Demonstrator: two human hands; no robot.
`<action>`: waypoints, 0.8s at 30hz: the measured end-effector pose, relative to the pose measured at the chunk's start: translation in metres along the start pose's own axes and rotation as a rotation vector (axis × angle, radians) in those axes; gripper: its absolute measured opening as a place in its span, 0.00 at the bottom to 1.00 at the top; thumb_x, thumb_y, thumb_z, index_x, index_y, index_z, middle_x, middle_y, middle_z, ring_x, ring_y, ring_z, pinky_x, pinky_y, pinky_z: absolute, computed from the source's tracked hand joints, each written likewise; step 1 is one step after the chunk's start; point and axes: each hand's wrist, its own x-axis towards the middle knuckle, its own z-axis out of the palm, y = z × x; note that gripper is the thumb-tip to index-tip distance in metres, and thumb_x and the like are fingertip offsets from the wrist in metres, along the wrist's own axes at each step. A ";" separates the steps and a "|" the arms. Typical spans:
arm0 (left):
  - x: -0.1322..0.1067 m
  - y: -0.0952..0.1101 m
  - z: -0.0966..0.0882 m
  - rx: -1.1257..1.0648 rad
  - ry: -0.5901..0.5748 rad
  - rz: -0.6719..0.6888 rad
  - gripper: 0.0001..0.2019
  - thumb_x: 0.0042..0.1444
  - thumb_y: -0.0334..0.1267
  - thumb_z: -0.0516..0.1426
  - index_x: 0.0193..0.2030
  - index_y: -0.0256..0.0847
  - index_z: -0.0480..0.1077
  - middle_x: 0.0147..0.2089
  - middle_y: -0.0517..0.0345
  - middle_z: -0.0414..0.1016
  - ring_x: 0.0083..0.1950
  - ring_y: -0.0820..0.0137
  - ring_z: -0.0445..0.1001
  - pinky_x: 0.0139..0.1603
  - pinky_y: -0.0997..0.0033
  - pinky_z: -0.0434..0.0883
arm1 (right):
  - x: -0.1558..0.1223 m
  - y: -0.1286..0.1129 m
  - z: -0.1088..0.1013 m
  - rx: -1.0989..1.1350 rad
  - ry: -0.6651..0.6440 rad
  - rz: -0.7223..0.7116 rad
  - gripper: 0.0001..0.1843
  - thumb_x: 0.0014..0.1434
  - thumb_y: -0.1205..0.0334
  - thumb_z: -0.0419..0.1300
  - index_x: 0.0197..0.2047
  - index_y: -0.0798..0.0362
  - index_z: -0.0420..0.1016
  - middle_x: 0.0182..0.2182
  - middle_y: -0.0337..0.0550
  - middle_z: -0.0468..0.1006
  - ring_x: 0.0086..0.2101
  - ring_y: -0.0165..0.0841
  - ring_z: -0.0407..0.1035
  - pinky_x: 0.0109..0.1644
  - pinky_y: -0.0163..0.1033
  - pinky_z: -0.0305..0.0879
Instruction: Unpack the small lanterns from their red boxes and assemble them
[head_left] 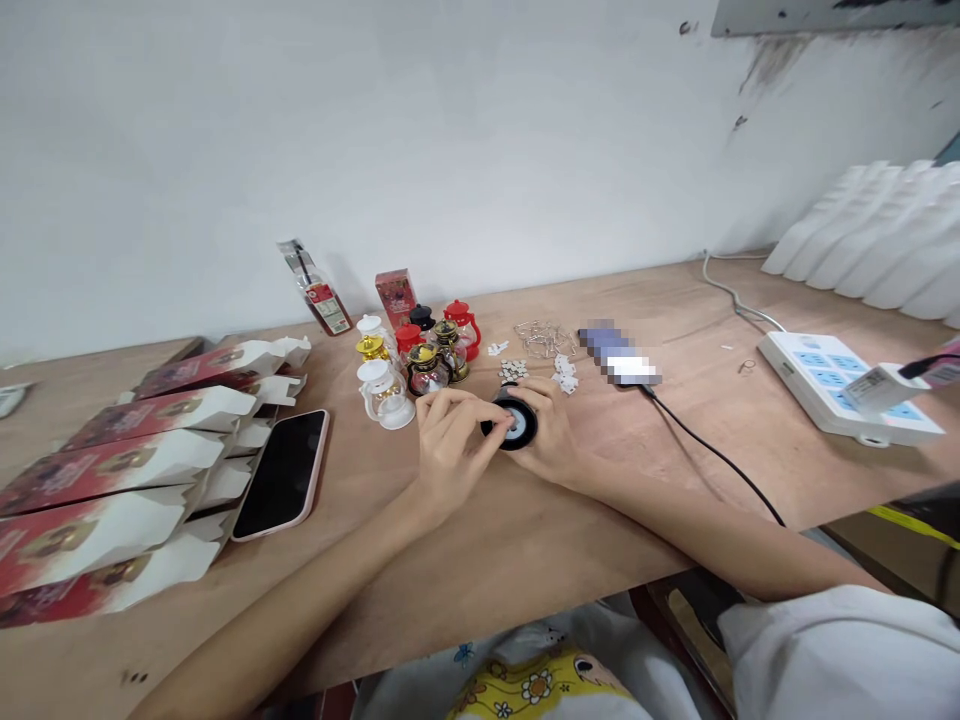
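My right hand (553, 432) is closed around a small black lantern (531, 398), turned so its round underside with a pale centre faces me. The fingertips of my left hand (454, 445) are pinched together at that underside; whatever they hold is too small to make out. Beyond my hands lie a pile of small round silvery discs (514, 370), white plastic pieces (565, 374) and a tangle of thin wire handles (546, 340). Several finished-looking mini lanterns stand left of them, among them a white lantern (385, 395), a red lantern (463, 330) and a bronze-coloured lantern (428, 372).
Open red-and-white cartons (157, 445) lie in a row at left, beside a dark-screened phone (283, 475). A red box (395, 297) and a packet (319, 290) stand near the wall. At right are a cabled phone (616, 352), a power strip (844, 390) and white plastic forms (870, 240).
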 end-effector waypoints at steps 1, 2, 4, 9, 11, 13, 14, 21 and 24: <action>0.000 0.000 0.000 -0.038 0.011 -0.024 0.06 0.53 0.30 0.60 0.35 0.43 0.68 0.33 0.63 0.76 0.37 0.71 0.70 0.43 0.65 0.62 | 0.000 0.001 0.000 0.003 0.005 0.017 0.26 0.53 0.61 0.60 0.54 0.45 0.55 0.44 0.48 0.67 0.46 0.42 0.65 0.47 0.53 0.68; 0.001 -0.001 0.001 -0.080 0.025 -0.061 0.06 0.54 0.30 0.60 0.35 0.42 0.67 0.34 0.62 0.76 0.37 0.72 0.71 0.43 0.66 0.64 | 0.000 0.002 0.000 0.014 0.010 0.035 0.25 0.53 0.61 0.60 0.52 0.46 0.55 0.43 0.48 0.68 0.45 0.42 0.66 0.46 0.52 0.68; 0.000 -0.006 0.003 -0.145 0.062 -0.167 0.04 0.55 0.31 0.58 0.36 0.41 0.67 0.35 0.60 0.74 0.37 0.72 0.70 0.41 0.68 0.66 | 0.001 0.006 0.001 0.049 0.023 0.062 0.25 0.52 0.63 0.61 0.51 0.46 0.55 0.44 0.47 0.69 0.45 0.41 0.66 0.47 0.52 0.66; -0.008 -0.032 0.023 -0.130 -0.123 -0.407 0.03 0.57 0.30 0.53 0.37 0.40 0.66 0.36 0.58 0.72 0.38 0.71 0.70 0.38 0.70 0.67 | 0.006 0.023 -0.002 0.078 0.046 0.140 0.25 0.53 0.65 0.60 0.51 0.47 0.54 0.47 0.49 0.70 0.49 0.43 0.64 0.52 0.54 0.62; -0.012 -0.046 0.037 -0.084 -0.307 -0.406 0.05 0.55 0.29 0.53 0.37 0.40 0.67 0.38 0.57 0.73 0.41 0.68 0.70 0.43 0.66 0.67 | 0.007 0.035 -0.004 0.060 0.039 0.192 0.25 0.53 0.65 0.60 0.52 0.49 0.54 0.49 0.51 0.68 0.50 0.43 0.63 0.53 0.54 0.61; -0.015 -0.058 0.051 0.011 -0.436 -0.372 0.06 0.54 0.29 0.54 0.39 0.39 0.68 0.41 0.53 0.72 0.44 0.64 0.68 0.48 0.61 0.66 | 0.007 0.050 -0.005 0.034 0.059 0.237 0.25 0.53 0.63 0.60 0.53 0.50 0.54 0.49 0.52 0.67 0.51 0.44 0.62 0.54 0.54 0.61; -0.015 -0.063 0.058 0.057 -0.466 -0.366 0.07 0.54 0.30 0.54 0.40 0.38 0.69 0.42 0.52 0.72 0.46 0.62 0.68 0.49 0.59 0.65 | 0.007 0.058 -0.006 0.020 0.078 0.253 0.26 0.53 0.62 0.60 0.53 0.51 0.55 0.49 0.52 0.66 0.51 0.44 0.62 0.54 0.54 0.61; -0.006 -0.080 0.085 0.198 -0.551 -0.364 0.12 0.56 0.37 0.56 0.45 0.36 0.72 0.42 0.48 0.72 0.46 0.57 0.66 0.49 0.56 0.65 | 0.007 0.077 -0.008 -0.053 0.153 0.257 0.26 0.51 0.59 0.63 0.51 0.51 0.58 0.46 0.50 0.68 0.48 0.42 0.64 0.51 0.53 0.64; -0.001 -0.083 0.091 0.223 -0.540 -0.356 0.08 0.57 0.37 0.55 0.37 0.37 0.74 0.38 0.48 0.71 0.43 0.58 0.67 0.45 0.58 0.65 | 0.007 0.071 -0.007 -0.032 0.109 0.237 0.25 0.51 0.59 0.63 0.50 0.51 0.60 0.46 0.51 0.70 0.49 0.43 0.64 0.51 0.54 0.64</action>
